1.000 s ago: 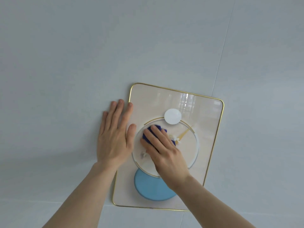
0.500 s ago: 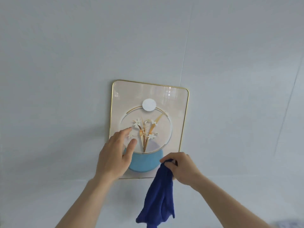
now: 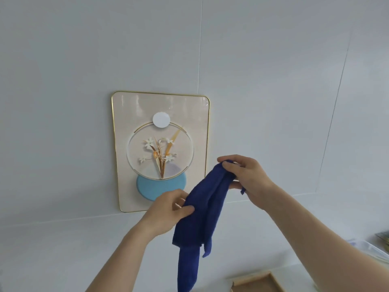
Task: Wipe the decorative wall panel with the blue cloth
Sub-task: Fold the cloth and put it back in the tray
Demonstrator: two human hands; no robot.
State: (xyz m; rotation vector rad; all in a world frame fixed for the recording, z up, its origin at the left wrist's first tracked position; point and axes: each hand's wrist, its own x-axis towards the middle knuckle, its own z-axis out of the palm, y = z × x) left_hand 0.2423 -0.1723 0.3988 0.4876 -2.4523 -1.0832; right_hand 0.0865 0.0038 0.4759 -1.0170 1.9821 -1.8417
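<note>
Cloth [image 3: 205, 209], dark blue, hanging in front of wall [image 3: 273, 81], clear of panel [image 3: 162, 150], not touching it. Pinched at top end by right hand [image 3: 247, 177], thumb & fingers closed on bunched corner, at approx 3 o'clock from panel's lower half. Gripped lower down on its left edge by left hand [image 3: 168, 209], thumb closed over fabric, fingers behind it & mostly hidden; hand overlapping panel's bottom right corner, at 5 o'clock from panel centre. Rest of cloth drooping in folds toward 6 o'clock, running off bottom of view.

Panel mounted on wall, rounded rect w/ thin gold rim, cream face, white disc [image 3: 161, 120] at 12 o'clock, ring w/ white flowers [image 3: 160, 152] mid, light blue disc [image 3: 161, 185] at 6 o'clock. Wooden tray [image 3: 261, 282] at 5 o'clock of view, partly cut off. Clear plastic box [image 3: 372, 250] at 4 o'clock, edge only.
</note>
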